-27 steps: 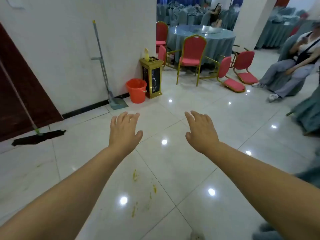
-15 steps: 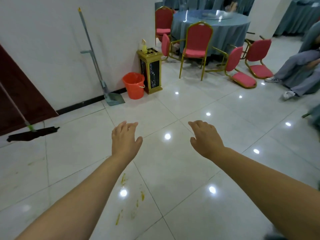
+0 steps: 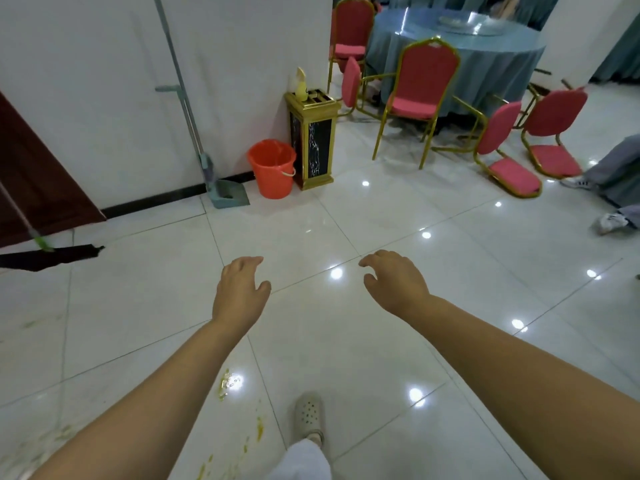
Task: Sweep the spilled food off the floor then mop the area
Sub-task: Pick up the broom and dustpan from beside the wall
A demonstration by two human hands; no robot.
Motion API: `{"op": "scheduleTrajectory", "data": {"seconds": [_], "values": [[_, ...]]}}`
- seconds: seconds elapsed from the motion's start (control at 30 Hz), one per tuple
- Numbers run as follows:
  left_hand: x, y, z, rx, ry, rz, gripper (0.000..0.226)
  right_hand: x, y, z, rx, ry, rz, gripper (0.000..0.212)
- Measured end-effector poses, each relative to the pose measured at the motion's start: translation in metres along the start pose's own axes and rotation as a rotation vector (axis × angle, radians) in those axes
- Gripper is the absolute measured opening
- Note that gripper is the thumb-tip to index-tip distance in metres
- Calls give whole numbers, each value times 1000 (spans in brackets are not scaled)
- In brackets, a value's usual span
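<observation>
A: Item one, nearest: yellow-green smears of spilled food (image 3: 227,384) on the glossy white tiled floor (image 3: 346,341), partly under the left forearm, just left of a pale perforated clog (image 3: 308,419). Condition?

B: Untouched. Nothing swept or mopped yet, by the look of it.

B: Item two: left hand (image 3: 239,292) and right hand (image 3: 396,282), beyond the spill, held out over bare tile.

A: State?

B: Both loosely spread, fingers slightly bent, holding nothing. Probably free because no tool has been fetched.

A: Item three, left of the spill and farther off?

B: Flat black mop head on a green-jointed pole (image 3: 52,252), propped against the dark red door (image 3: 31,174). Parked for the second step, I judge.

A: Item four, far beyond the spill?

B: Grey-green long-handled dustpan (image 3: 228,194) leaning upright on the white wall, likely so it stays within reach. Just beside it, a round orange plastic bucket (image 3: 273,168), then a gold-and-black square waste bin (image 3: 313,140).
</observation>
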State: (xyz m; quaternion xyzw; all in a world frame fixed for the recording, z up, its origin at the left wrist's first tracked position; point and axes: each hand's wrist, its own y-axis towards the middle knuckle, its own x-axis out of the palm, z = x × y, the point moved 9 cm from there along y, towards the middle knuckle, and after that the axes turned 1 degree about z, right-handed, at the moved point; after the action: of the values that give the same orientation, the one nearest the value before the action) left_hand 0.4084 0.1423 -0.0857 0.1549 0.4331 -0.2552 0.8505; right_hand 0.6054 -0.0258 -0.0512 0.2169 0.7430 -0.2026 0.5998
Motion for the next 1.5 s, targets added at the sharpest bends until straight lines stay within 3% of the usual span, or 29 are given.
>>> {"op": "scheduleTrajectory", "data": {"seconds": [0.27,0.6,1.1,1.5], "values": [[9,163,5,-59,-92,-26,28,-19,166,-2,27,100,-63,35],[3,302,-13,-146,-91,52,25,-11,334,-11,-49,185,-122,36],[0,504,-54,-515,-192,263,21,7,638,-39,-334,187,-194,29],[-39,640,-133,-620,-167,352,24,35,817,-144,-490,202,-283,26]]}}
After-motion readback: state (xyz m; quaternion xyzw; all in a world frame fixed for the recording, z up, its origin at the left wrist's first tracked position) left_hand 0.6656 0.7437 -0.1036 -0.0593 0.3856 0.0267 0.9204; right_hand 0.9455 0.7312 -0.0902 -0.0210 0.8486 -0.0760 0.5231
